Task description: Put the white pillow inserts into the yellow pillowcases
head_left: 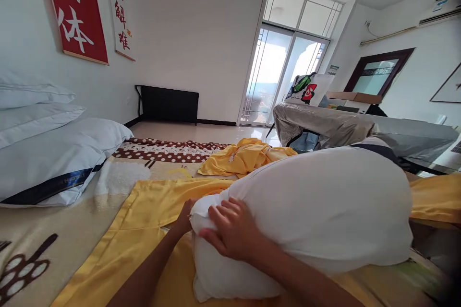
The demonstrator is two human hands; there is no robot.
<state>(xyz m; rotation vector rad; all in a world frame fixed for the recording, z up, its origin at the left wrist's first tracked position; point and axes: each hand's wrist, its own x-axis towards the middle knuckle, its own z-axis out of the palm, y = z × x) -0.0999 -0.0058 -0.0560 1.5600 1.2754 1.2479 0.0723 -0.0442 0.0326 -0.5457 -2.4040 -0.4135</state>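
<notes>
A plump white pillow (324, 206) lies tilted across the right half of the view, its narrow end toward me. My right hand (234, 228) presses on that end, fingers bent over the top and the thumb apart, gripping the fabric. At the pillow's left corner my left hand (186, 216) is closed on it; most of its fingers are hidden behind the corner. Under the pillow and both arms spreads a smooth yellow pillowcase (144, 220). Another crumpled yellow cloth (248, 153) lies just beyond the pillow.
Several white pillows (54, 148) are stacked at the left on a patterned blanket (72, 230). A black folded table (169, 104) leans on the back wall. At the right stands a plastic-covered table (324, 120) with a printed bag (309, 88) and an open cardboard box (355, 97).
</notes>
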